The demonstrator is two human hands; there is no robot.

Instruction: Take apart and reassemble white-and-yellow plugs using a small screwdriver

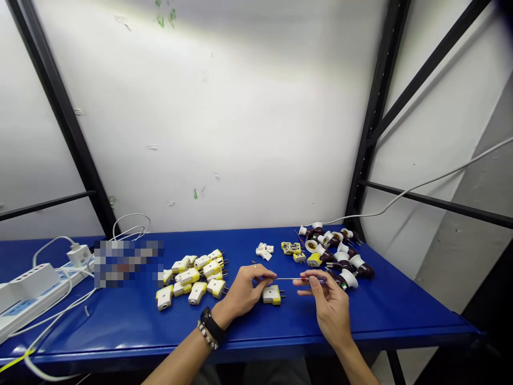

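My right hand (332, 307) is closed around the reddish handle of a screwdriver (286, 278), its thin shaft level and pointing left. At the tip of the shaft, the fingers of my left hand (246, 289) are pinched together; whatever they hold is too small or hidden to make out. Just below the shaft lies a white and yellow plug (271, 294) with its prongs to the right, close to my left fingertips. A pile of similar plugs (189, 276) is to the left of my left hand.
Behind my hands lie loose white plug covers (264, 250) and open yellow plug bodies (291, 248). Dark lamp holders with white rims (342, 260) crowd the right. White power strips (38, 297) and cables fill the left of the blue table (132, 326).
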